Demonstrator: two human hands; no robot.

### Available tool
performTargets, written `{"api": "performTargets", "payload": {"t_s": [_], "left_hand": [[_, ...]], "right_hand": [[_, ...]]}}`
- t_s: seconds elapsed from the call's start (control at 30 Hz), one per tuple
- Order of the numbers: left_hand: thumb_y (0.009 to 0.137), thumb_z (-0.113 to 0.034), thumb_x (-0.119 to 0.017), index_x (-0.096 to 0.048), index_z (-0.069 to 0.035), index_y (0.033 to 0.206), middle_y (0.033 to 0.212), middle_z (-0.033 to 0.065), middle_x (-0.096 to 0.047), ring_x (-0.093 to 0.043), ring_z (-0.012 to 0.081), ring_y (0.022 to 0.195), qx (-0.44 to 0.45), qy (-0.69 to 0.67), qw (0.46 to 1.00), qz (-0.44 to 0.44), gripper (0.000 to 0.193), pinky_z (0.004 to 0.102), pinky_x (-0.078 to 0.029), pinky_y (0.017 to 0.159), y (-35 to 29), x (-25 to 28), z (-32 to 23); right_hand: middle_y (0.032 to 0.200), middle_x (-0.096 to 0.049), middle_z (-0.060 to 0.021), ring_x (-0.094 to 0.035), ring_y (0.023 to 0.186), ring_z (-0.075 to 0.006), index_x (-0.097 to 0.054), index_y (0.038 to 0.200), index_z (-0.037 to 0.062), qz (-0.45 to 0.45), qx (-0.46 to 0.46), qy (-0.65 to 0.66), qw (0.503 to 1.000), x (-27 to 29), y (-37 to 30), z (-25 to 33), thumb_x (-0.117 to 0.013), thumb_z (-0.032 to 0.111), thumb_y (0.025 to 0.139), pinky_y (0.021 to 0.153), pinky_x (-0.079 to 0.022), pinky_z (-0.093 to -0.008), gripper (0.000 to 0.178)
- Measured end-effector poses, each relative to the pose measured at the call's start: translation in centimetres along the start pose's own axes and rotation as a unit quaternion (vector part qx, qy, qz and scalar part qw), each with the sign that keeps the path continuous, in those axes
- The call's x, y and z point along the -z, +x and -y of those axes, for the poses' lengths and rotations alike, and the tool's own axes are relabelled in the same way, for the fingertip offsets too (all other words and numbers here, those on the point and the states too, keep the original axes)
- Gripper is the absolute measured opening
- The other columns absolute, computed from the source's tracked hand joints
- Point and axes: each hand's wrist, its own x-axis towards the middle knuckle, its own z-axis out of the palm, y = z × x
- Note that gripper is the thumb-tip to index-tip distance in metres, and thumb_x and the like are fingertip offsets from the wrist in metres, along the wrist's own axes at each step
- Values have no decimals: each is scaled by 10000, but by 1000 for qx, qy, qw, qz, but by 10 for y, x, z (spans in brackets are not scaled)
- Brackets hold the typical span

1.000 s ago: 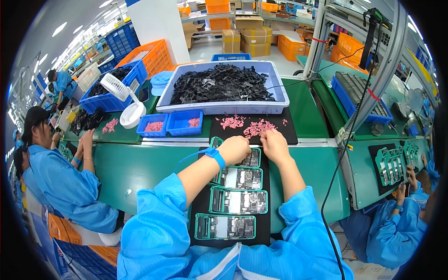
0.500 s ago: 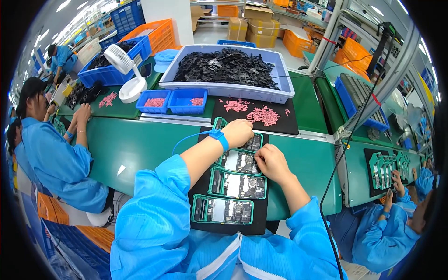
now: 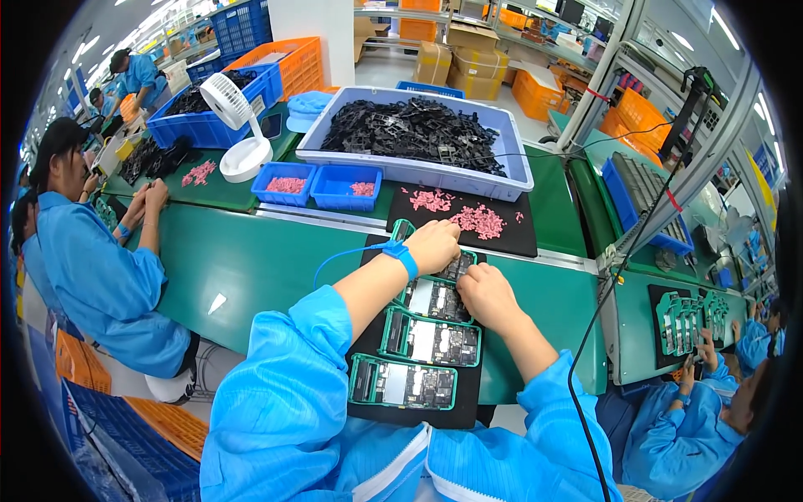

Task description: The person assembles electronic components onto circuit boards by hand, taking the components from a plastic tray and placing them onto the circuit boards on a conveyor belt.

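Note:
Several opened phone-like devices in green frames, with circuit boards showing, lie in a column on a black mat (image 3: 468, 398). The nearest device (image 3: 404, 382) and the one beyond it (image 3: 431, 337) are untouched. My left hand (image 3: 433, 248), with a blue strap on its wrist, bends over the farthest device (image 3: 458, 266), fingers closed and their tips partly hidden. At the right edge of the third device (image 3: 437, 298), my right hand (image 3: 488, 293) has its fingers drawn together, close to the farthest one. Whatever either hand pinches is too small to make out.
Loose pink pieces (image 3: 479, 222) lie on a dark mat beyond my hands. Behind stand a large tub (image 3: 517, 174) of black parts, two small blue bins (image 3: 343, 201) and a white fan (image 3: 244, 159). A black cable (image 3: 585, 335) hangs at right. Co-workers sit on both sides.
The view has shifted slightly, so the bench appears a little to the right and lower. My right fingers have moved slightly up toward the farthest device; my left hand stays over it.

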Motion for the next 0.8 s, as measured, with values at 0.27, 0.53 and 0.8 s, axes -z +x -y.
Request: {"api": "performTargets", "payload": {"t_s": [0.27,0.53,0.8], "left_hand": [[766,-177,-684,-698,-69,706,835,72,-602,-581,274,860,-4,-34,999,15,124,397,-463,758,4,-1,5],[710,-141,-654,-708,-90,803,786,122,-684,-661,309,770,125,-134,976,115,118,406,-527,719,51,12,21],[740,-175,-646,-717,-115,788,809,146,-683,-664,334,805,193,-1,974,121,105,429,-531,751,86,-49,21]], "right_hand": [[770,-529,-31,-532,779,-211,-663,815,77,1,38,22,999,7,-13,-3,-618,106,694,707,-434,-337,132],[756,-595,-82,-598,763,-271,-700,807,87,-48,-51,214,974,9,-7,-30,-624,61,700,679,-491,-377,133],[763,-611,-119,-626,744,-290,-646,808,49,-117,-308,189,925,-22,-3,-93,-653,44,745,678,-500,-385,64]]}}
